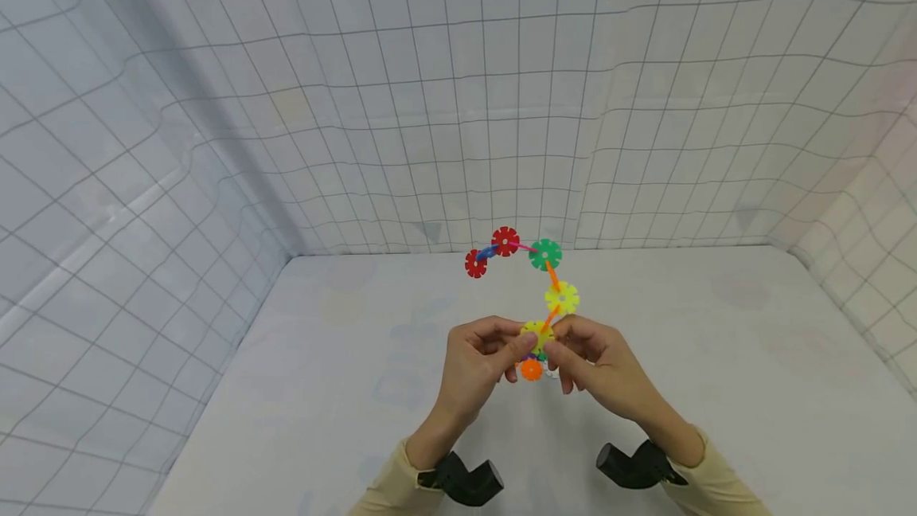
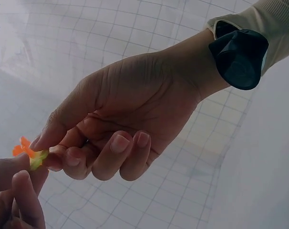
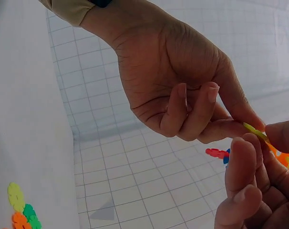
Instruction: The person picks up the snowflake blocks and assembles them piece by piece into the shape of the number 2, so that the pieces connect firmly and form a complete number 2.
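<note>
My left hand and right hand pinch opposite sides of one yellow notched snowflake disc between thumbs and fingers. From it a curved chain of slotted-together discs runs away from me. Beyond an orange disc seen edge-on comes another yellow disc, then a second orange one. A green disc, a thin pink one, a red disc, a blue one and another red disc follow. In the left wrist view, fingers hide most of the held yellow disc.
Loose discs lie on the white table below my hands, among them an orange disc and partly hidden purple, green and white ones. White grid-patterned sheets stand behind and at both sides. Each wrist carries a black camera mount.
</note>
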### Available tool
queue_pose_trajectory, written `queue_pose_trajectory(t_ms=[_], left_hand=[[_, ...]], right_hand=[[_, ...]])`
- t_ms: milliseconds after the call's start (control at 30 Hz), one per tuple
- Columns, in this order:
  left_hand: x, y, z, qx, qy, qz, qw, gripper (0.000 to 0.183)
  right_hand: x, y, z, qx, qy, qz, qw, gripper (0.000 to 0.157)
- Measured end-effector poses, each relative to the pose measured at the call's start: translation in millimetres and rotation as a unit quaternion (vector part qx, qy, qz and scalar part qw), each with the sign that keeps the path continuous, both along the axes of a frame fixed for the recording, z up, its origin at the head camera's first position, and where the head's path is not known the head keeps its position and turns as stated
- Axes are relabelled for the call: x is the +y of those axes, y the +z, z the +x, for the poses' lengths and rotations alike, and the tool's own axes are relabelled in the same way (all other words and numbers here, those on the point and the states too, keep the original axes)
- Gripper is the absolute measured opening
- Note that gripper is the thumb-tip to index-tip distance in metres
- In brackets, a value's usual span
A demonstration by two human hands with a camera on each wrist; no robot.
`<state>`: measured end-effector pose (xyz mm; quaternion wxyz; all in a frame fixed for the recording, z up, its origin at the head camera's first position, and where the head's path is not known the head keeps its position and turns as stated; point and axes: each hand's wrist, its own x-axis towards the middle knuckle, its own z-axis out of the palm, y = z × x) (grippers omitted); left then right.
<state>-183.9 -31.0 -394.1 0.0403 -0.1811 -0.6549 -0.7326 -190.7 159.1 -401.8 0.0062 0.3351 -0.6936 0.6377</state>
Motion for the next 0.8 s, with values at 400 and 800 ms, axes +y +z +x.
queue_pose_trajectory(t_ms=[400,800], left_hand=[[-9.8,-2.2,-13.1,0.024,-0.028,-0.061,0.9975,0.017],[-35.5,-55.7,-59.6,-0.006,0.073,-0.298,0.9517,0.017]], right_hand=[[2.4,-0.5,-2.8,0.028,-0.043,-0.016,0.999,0.013],[8.1,3.6,-4.8,0.036,-0.033,-0.057,0.997,0.013]])
